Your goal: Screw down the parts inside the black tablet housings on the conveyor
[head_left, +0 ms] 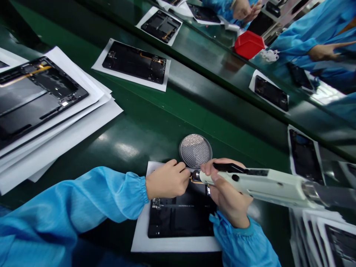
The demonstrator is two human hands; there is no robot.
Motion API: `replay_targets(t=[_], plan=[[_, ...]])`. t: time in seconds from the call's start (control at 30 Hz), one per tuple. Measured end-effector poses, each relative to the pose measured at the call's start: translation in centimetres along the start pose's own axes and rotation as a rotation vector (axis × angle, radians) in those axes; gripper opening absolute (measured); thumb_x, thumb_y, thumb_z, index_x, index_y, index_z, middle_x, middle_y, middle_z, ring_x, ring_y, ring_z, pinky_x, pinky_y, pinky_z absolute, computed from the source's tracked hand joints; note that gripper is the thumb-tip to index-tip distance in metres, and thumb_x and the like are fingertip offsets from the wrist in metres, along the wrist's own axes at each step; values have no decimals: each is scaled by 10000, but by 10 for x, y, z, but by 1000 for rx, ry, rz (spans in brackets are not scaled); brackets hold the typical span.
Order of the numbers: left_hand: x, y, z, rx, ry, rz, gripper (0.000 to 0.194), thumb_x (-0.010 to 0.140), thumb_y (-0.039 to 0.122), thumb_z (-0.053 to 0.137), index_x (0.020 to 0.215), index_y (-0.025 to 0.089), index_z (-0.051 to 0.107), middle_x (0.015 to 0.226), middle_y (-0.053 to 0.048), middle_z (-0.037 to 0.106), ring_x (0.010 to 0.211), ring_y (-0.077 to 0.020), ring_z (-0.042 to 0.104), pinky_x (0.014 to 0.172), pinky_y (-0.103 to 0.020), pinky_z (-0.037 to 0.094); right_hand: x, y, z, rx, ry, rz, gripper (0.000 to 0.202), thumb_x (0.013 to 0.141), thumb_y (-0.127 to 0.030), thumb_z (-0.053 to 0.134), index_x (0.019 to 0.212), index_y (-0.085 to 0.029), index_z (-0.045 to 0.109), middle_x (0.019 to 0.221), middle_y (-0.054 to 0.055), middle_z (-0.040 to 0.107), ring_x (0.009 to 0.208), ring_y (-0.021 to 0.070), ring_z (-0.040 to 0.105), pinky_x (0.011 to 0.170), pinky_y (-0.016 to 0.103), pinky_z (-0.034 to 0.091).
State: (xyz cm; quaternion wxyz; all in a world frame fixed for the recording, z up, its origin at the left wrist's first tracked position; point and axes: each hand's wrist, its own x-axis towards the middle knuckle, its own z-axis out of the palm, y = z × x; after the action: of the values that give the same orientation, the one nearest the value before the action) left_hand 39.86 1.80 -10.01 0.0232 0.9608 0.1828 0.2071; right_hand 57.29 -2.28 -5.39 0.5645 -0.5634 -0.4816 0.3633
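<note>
My right hand is wrapped round a pale green electric screwdriver, its metal nose pointing left over the upper part of a black device shell. Close to that nose is my left hand, fingers curled together above the shell's top edge; whatever they pinch is too small to make out. The shell lies open side up on white paper. Just beyond both hands stands a round metal dish with a dimpled bottom.
Stacked sheets with an open device lie at the left, another stack at lower right. Devices on paper rest along the green line. Across it are two people's hands, blue sleeves and a red bin.
</note>
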Motion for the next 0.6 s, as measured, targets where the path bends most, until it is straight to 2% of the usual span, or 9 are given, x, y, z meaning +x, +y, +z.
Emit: replay_targets(t=[0.17, 0.33, 0.47, 0.6], plan=[[0, 0, 1, -9, 22, -5, 177, 935, 143, 542, 821, 94, 668, 787, -81, 583, 736, -216, 515, 582, -348, 303, 2, -1, 5, 37, 12, -11, 208, 803, -231, 732, 1000, -214, 668, 834, 37, 644, 731, 196, 612, 771, 468, 548], [-2, 1, 1, -28, -11, -6, 211, 961, 151, 516, 825, 92, 666, 815, -99, 597, 757, -219, 518, 597, -344, 316, 8, -5, 10, 144, -90, -41, 149, 809, -158, 703, 934, -223, 655, 777, 14, 644, 730, 192, 620, 723, 406, 518], [-3, 2, -2, -39, -14, -15, 234, 957, 131, 509, 784, 90, 661, 822, -109, 602, 770, -228, 527, 608, -348, 335, 9, -3, 12, 132, -82, -38, 120, 798, -165, 712, 891, -215, 656, 779, 12, 636, 725, 183, 612, 705, 389, 515], [-6, 8, -5, -31, -13, -55, 242, 982, 125, 463, 874, 69, 672, 857, -118, 616, 776, -229, 534, 640, -355, 367, 6, -1, 11, 99, -88, -37, 114, 793, -176, 716, 881, -220, 660, 790, 13, 641, 764, 198, 629, 720, 401, 520]])
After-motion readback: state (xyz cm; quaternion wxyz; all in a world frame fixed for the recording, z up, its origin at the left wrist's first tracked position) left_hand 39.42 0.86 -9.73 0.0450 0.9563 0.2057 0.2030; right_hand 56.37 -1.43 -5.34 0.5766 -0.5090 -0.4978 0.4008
